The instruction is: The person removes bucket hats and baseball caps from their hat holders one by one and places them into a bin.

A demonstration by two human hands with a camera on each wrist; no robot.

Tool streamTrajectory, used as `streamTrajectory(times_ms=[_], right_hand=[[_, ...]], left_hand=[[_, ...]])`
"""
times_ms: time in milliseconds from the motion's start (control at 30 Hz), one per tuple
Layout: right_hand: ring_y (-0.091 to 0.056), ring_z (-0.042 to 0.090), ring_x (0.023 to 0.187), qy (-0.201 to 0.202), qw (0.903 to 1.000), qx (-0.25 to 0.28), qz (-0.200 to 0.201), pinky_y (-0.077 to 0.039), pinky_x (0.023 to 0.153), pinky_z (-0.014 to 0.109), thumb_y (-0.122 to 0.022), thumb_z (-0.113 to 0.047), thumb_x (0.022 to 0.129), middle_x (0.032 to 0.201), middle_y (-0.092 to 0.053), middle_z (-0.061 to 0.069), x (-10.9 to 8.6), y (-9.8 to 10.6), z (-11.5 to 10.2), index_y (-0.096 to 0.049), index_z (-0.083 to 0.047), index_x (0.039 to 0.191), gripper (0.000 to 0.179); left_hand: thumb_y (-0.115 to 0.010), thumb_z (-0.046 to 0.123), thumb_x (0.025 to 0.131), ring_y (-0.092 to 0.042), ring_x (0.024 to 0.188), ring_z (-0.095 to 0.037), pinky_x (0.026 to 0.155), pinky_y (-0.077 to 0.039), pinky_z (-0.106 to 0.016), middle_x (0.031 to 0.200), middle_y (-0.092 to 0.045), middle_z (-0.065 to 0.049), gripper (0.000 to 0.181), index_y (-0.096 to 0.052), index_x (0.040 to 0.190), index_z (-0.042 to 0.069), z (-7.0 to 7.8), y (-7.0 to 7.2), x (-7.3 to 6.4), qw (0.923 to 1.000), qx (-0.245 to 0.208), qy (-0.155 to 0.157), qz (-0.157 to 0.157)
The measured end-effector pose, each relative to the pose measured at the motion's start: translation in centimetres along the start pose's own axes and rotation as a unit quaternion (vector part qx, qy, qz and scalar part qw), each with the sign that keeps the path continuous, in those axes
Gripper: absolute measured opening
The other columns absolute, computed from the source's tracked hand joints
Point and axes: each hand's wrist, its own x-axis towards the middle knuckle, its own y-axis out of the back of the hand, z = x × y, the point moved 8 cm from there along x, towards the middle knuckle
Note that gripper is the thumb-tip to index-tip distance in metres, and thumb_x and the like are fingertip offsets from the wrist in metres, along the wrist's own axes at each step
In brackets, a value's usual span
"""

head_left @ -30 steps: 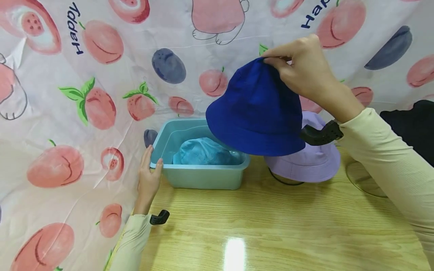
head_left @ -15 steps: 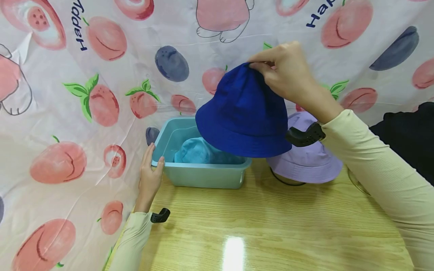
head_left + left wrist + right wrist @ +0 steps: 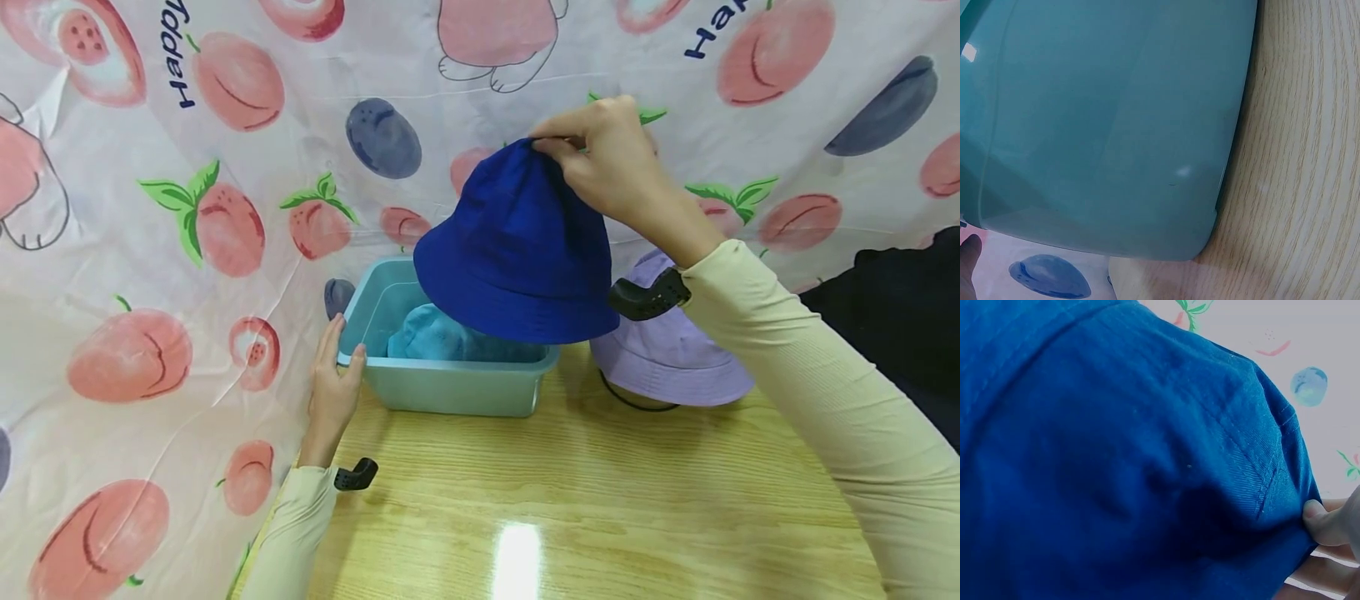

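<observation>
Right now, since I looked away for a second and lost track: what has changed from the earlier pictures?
The dark blue hat has moved left, farther across the tub in the head view, pinched at its crown by the right hand throughout. Nothing was let go. The left hand stays at the tub's left end; the purple hat stays beside it.

A deep-blue bucket hat [image 3: 517, 258] hangs brim down – its crown pinched at the top by the right hand [image 3: 603, 162] – overlapping the right part of a pale teal basin [image 3: 450, 389] in the head view. The basin (its left front corner touched by the left hand [image 3: 333, 396]) stands upright, holding crumpled light-blue fabric [image 3: 427, 336].
</observation>
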Motion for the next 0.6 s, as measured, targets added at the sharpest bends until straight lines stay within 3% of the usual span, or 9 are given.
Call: streamTrajectory(times_ms=[233,600], right_hand=[[-0.068,0.022,0.09,0.004,0.9994,0.033,0.007,-0.052,0.082,0.036,-0.06,-0.007,0.091,0.095,-0.071,0.012,0.4,-1.1,-0.1,-0.075,-0.002,0.098,0.017],[-0.067,0.02,0.085,-0.006,0.9978,0.066,0.01,-0.051,0.078,0.031,-0.062,-0.006,0.09,0.094,-0.072,0.011,0.8,-3.0,0.0,-0.075,-0.002,0.097,0.016]], left_hand=[[-0.055,0.031,0.094,-0.025,0.138,-0.011,0.111,-0.021,-0.044,0.15,-0.031,0.008,0.058,-0.035,0.147,0.019,-0.2,0.1,0.0,0.9999,0.007,0.014,-0.004],[-0.055,0.03,0.094,-0.026,0.138,-0.015,0.111,-0.022,-0.046,0.151,-0.031,0.005,0.058,-0.036,0.147,0.018,-0.1,0.1,0.1,0.9999,0.005,0.01,-0.007]])
